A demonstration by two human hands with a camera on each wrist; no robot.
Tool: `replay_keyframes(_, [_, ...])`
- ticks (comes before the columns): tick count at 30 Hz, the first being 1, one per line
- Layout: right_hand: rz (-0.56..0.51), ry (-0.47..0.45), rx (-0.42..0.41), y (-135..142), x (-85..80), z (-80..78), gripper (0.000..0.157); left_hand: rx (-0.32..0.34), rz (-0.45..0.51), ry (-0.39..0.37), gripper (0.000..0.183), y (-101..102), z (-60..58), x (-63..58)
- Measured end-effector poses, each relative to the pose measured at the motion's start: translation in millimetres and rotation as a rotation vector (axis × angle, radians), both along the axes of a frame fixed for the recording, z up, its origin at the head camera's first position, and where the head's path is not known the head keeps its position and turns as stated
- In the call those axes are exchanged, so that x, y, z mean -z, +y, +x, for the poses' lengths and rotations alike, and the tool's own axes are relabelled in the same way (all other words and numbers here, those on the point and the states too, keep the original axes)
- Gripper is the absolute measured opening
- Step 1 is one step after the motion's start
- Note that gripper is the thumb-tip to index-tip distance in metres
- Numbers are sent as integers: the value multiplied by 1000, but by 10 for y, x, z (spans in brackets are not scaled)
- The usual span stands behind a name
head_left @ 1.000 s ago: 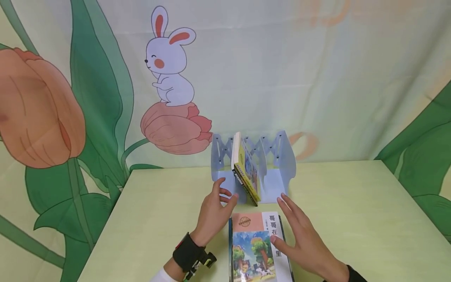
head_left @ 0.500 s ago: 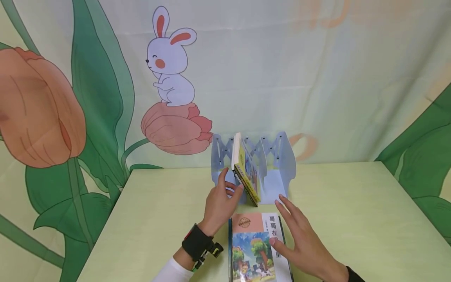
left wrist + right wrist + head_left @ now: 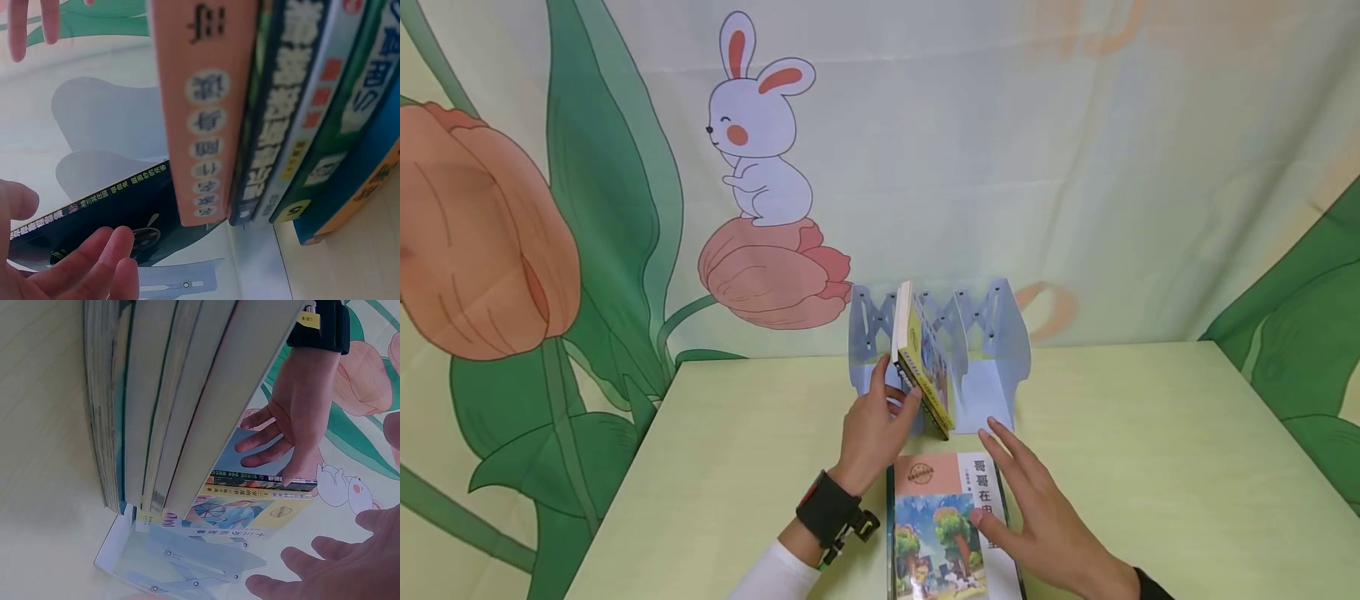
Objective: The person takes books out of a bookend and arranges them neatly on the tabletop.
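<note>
A pale blue expandable bookend rack (image 3: 1015, 342) holds a yellow-spined book (image 3: 934, 386) and a dark book (image 3: 147, 203) side by side, both leaning. My left hand (image 3: 876, 433) is at the left side of the dark book, fingers loosely extended along its cover and the thumb near its spine; whether it presses the book is unclear. In front of the rack lies a stack of several books, topped by one with a pink and white cover (image 3: 928, 475). Over that stack's right side my right hand (image 3: 1048, 521) hovers, fingers spread, holding nothing.
The pale green table (image 3: 737, 467) extends to both sides of the stack. Behind it hangs a cloth backdrop (image 3: 962, 167) printed with a rabbit and tulips. A black wrist strap with a small device (image 3: 831, 510) sits on the left wrist.
My left hand has moved forward and right, up to the leaning books. The right hand has shifted slightly left over the stack. The books stay in place.
</note>
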State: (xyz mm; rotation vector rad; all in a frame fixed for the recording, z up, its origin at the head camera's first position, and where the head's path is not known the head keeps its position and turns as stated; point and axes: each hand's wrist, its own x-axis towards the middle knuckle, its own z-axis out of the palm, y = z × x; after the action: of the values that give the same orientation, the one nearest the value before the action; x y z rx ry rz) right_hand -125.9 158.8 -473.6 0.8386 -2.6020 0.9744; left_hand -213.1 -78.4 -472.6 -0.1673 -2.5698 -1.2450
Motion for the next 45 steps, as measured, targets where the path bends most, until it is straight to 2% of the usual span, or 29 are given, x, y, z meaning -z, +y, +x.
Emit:
replay_keyframes(17, [-6, -25, 17, 8, 14, 10, 84, 17, -9, 13, 66, 39, -115, 46])
replay_keyframes(29, [18, -33, 10, 3, 33, -3, 84, 52, -24, 61, 71, 93, -141, 1])
replay_keyframes(35, [16, -31, 11, 2, 38, 6, 84, 71, -14, 48, 72, 126, -138, -2])
replay_keyframes(45, [36, -49, 20, -7, 24, 18, 83, 53, -33, 54, 67, 136, -144, 3])
